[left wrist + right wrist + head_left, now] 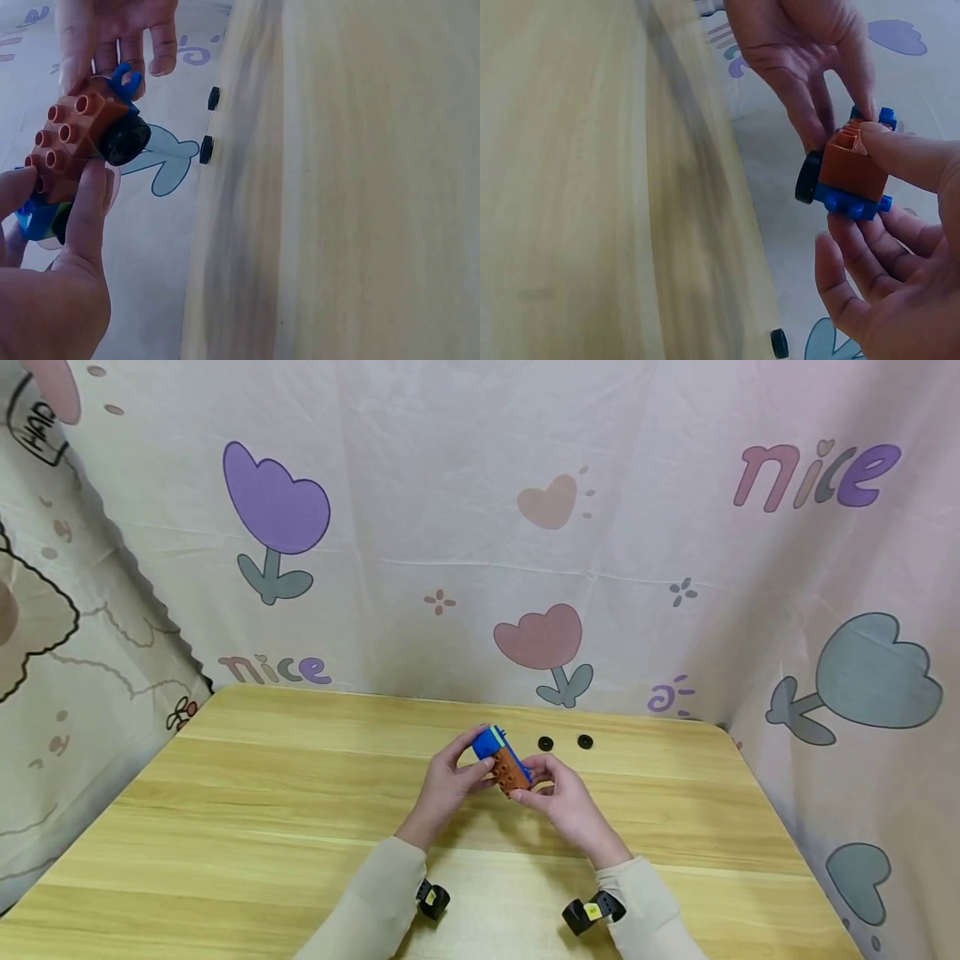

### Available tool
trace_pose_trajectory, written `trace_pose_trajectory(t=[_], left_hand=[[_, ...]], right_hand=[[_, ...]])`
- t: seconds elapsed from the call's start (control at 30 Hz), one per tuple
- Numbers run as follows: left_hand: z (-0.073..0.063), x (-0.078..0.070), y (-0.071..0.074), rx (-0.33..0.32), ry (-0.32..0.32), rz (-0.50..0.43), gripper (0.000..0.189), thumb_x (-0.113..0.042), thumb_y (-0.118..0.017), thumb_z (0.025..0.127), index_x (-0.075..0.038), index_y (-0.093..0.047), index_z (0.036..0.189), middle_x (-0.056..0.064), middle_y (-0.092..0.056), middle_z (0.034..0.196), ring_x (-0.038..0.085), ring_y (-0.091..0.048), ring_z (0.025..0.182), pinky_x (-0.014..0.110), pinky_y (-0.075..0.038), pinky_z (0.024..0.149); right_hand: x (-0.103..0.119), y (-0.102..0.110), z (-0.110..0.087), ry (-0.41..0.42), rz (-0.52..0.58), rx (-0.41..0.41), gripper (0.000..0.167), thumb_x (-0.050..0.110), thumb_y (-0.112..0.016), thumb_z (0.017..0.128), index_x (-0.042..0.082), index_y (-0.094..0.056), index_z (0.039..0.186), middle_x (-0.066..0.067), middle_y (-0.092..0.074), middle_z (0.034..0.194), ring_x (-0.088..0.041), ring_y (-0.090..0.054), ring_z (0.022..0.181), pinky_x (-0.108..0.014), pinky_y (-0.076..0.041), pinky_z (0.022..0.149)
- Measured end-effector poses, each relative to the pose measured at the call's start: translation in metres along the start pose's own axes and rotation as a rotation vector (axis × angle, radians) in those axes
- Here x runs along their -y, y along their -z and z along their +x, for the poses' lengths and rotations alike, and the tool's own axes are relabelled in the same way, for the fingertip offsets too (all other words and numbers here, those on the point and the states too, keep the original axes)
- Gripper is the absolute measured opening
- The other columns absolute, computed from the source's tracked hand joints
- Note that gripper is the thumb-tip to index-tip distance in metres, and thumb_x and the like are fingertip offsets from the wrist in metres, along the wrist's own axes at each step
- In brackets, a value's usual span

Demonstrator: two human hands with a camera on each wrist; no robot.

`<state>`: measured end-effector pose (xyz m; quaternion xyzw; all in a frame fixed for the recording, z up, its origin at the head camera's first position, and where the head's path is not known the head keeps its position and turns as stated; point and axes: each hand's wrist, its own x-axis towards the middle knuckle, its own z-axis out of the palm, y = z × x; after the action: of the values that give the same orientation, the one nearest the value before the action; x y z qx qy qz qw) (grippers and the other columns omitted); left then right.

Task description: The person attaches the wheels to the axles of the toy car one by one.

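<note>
Both hands hold a toy block car [510, 768] above the table, tilted in the head view. Its body is a studded orange-brown block [66, 139] on a blue base [847, 201], with a blue piece [487, 742] at one end. A black wheel [125, 140] sits on one side of the car. My left hand [450, 783] grips the blue end between thumb and fingers. With thumb on the orange-brown block and fingers under the blue base, my right hand [562, 797] pinches the other end.
Two loose black wheels, one on the left [545, 743] and one on the right [585, 742], lie on the wooden table [262, 827] beyond the hands. A printed curtain [420, 510] hangs behind the table's far edge and along its sides.
</note>
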<state>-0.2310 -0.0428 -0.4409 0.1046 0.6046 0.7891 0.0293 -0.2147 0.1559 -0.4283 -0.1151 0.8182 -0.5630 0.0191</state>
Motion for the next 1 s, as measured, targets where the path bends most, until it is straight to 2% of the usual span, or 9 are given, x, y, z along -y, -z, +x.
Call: trace_pose_trajectory(t=[0.17, 0.23, 0.4, 0.6, 1.0], left_hand=[[-0.0006, 0.0015, -0.0038, -0.002, -0.002, 0.035, 0.056, -0.006, -0.066, 0.094, -0.010, -0.046, 0.146, 0.019, -0.038, 0.146, 0.036, -0.064, 0.106, 0.042, -0.054, 0.084], [-0.0007, 0.0011, -0.0056, -0.010, 0.003, 0.058, 0.058, -0.008, -0.068, 0.094, -0.011, -0.044, 0.146, 0.018, -0.038, 0.145, 0.035, -0.063, 0.106, 0.041, -0.054, 0.086], [0.0002, -0.0008, -0.0070, -0.045, 0.013, 0.094, 0.056, -0.009, -0.070, 0.092, -0.019, -0.050, 0.144, 0.014, -0.037, 0.138, 0.034, -0.062, 0.108, 0.040, -0.053, 0.088], [0.0013, -0.0011, -0.0051, -0.048, 0.023, 0.115, 0.054, -0.006, -0.069, 0.092, -0.019, -0.053, 0.141, 0.020, -0.046, 0.126, 0.032, -0.064, 0.099, 0.039, -0.054, 0.086], [-0.0001, -0.0001, -0.0038, -0.061, 0.034, 0.105, 0.049, -0.004, -0.062, 0.094, -0.013, -0.053, 0.141, 0.018, -0.042, 0.132, 0.031, -0.063, 0.103, 0.038, -0.054, 0.085]], right_hand=[[0.0035, -0.0043, -0.0022, 0.004, -0.055, -0.023, 0.038, 0.014, -0.080, 0.083, 0.007, -0.061, 0.116, -0.005, -0.059, 0.097, -0.021, -0.056, 0.092, -0.036, -0.051, 0.080], [0.0050, -0.0060, -0.0030, 0.013, -0.073, -0.022, 0.039, 0.015, -0.081, 0.083, 0.008, -0.060, 0.115, -0.006, -0.058, 0.097, -0.021, -0.057, 0.090, -0.036, -0.052, 0.079], [0.0066, -0.0084, -0.0043, 0.039, -0.102, -0.016, 0.039, 0.012, -0.081, 0.083, 0.007, -0.059, 0.114, -0.005, -0.059, 0.096, -0.021, -0.058, 0.089, -0.035, -0.053, 0.078], [0.0056, -0.0084, -0.0064, 0.057, -0.096, -0.004, 0.039, 0.006, -0.080, 0.082, 0.005, -0.059, 0.115, -0.004, -0.059, 0.096, -0.021, -0.058, 0.090, -0.034, -0.053, 0.077], [0.0064, -0.0053, -0.0072, 0.075, -0.093, 0.082, 0.031, 0.008, -0.076, 0.085, 0.007, -0.062, 0.112, -0.003, -0.062, 0.095, -0.019, -0.061, 0.088, -0.037, -0.052, 0.079]])
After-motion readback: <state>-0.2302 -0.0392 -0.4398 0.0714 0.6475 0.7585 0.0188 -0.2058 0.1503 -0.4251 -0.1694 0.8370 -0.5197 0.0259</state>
